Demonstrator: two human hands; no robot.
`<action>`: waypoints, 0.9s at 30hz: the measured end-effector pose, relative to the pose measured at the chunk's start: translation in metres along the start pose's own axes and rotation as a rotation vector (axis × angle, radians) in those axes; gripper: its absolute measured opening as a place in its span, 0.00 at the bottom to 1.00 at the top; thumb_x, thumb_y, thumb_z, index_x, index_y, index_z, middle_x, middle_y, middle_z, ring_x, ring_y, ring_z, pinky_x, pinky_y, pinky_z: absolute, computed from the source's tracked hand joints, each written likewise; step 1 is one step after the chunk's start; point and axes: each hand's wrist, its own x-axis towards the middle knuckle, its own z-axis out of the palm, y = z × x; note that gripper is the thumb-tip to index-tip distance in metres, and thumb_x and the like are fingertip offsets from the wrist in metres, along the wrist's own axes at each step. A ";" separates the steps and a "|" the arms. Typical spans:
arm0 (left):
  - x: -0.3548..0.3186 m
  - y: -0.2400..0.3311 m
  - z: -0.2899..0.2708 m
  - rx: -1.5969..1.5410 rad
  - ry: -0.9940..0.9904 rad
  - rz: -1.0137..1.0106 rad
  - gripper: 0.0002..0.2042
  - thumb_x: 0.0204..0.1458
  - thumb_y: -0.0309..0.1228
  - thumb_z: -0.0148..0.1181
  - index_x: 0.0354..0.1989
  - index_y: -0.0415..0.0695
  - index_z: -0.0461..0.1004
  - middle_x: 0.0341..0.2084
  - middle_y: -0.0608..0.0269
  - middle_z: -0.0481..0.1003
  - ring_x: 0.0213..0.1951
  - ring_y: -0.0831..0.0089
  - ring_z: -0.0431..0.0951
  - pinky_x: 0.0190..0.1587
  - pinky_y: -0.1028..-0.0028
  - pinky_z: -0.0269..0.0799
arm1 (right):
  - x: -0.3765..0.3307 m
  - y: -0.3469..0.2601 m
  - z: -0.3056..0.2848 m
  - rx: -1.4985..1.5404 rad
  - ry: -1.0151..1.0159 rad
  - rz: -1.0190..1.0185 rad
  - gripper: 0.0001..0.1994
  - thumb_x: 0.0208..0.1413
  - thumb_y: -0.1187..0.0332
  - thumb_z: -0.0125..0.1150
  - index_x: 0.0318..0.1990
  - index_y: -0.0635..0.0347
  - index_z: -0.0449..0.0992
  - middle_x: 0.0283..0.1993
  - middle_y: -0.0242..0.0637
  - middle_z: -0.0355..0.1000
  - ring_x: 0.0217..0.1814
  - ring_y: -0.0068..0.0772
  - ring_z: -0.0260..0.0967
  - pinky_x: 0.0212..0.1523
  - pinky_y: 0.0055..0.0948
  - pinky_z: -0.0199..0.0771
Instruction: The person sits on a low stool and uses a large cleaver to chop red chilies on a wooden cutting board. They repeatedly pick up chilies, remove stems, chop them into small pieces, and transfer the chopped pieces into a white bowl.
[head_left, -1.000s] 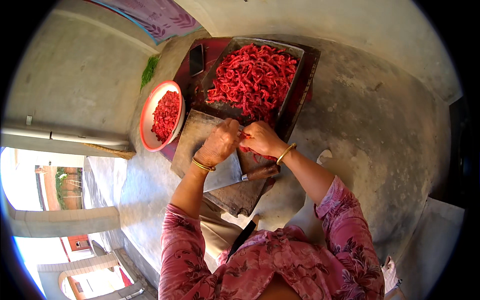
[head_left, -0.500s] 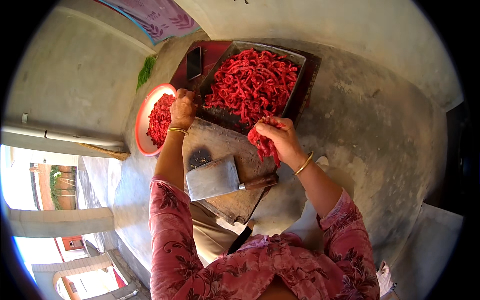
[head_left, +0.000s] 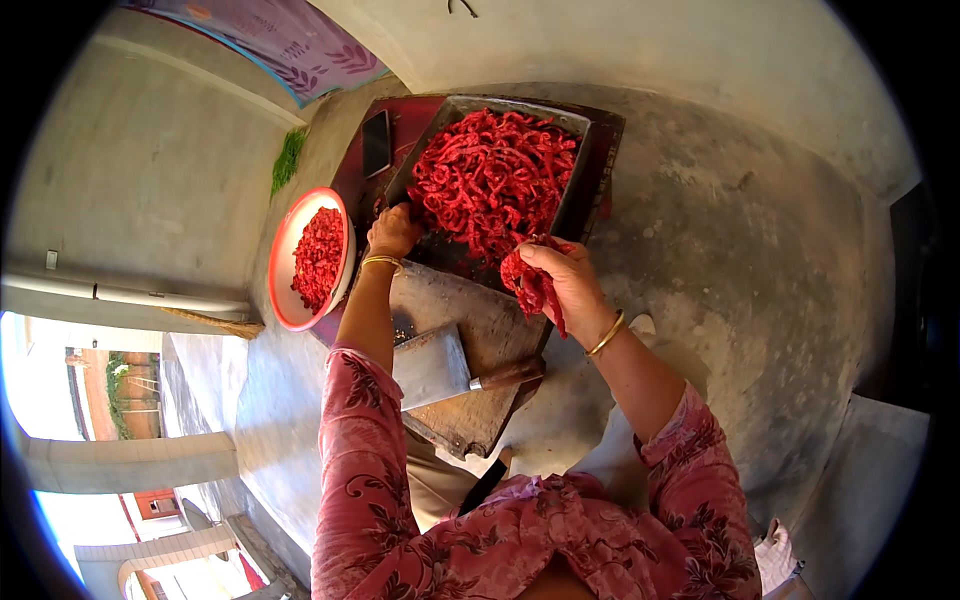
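Observation:
My right hand (head_left: 568,280) is closed around a bunch of dried red chilies (head_left: 527,283), held over the near edge of the metal tray. In the tray (head_left: 578,125) lies a large heap of whole dried red chilies (head_left: 495,175). My left hand (head_left: 394,233) is at the tray's near left corner, fingers curled in; what they hold, if anything, is hidden. Left of it stands a white basin with a red-orange rim (head_left: 280,250), holding chopped red chili pieces (head_left: 318,258). A cleaver (head_left: 436,368) with a wooden handle lies flat on the wooden chopping board (head_left: 480,325), partly behind my left forearm.
A dark phone (head_left: 376,143) lies on the red table (head_left: 350,170), left of the tray. Green stalks (head_left: 288,160) and a straw broom (head_left: 215,323) are by the left wall. Concrete floor (head_left: 720,240) stretches to the right.
My left hand has moved from beside the basin's rim rightward to the tray's corner. My right hand keeps the chili bunch at nearly the same place. The view has shifted slightly.

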 end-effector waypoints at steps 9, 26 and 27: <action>0.001 -0.020 0.030 -0.051 0.166 0.180 0.16 0.40 0.39 0.66 0.36 0.46 0.75 0.38 0.48 0.76 0.39 0.47 0.75 0.46 0.55 0.70 | -0.003 0.001 0.010 -0.036 -0.012 0.023 0.05 0.53 0.72 0.58 0.29 0.64 0.75 0.23 0.33 0.71 0.17 0.21 0.65 0.15 0.24 0.64; -0.016 0.056 -0.104 -0.886 0.018 0.383 0.10 0.53 0.19 0.52 0.43 0.32 0.74 0.19 0.65 0.75 0.18 0.82 0.72 0.22 0.81 0.71 | 0.005 0.021 0.004 -0.060 -0.041 -0.018 0.04 0.52 0.74 0.59 0.31 0.66 0.75 0.26 0.34 0.73 0.22 0.21 0.68 0.21 0.22 0.67; -0.016 0.054 -0.088 -0.902 -0.037 0.324 0.11 0.53 0.19 0.52 0.43 0.33 0.75 0.19 0.63 0.75 0.18 0.81 0.73 0.22 0.80 0.72 | 0.007 0.026 0.005 -0.064 -0.073 -0.048 0.04 0.52 0.74 0.59 0.32 0.66 0.76 0.26 0.33 0.73 0.23 0.20 0.69 0.22 0.22 0.67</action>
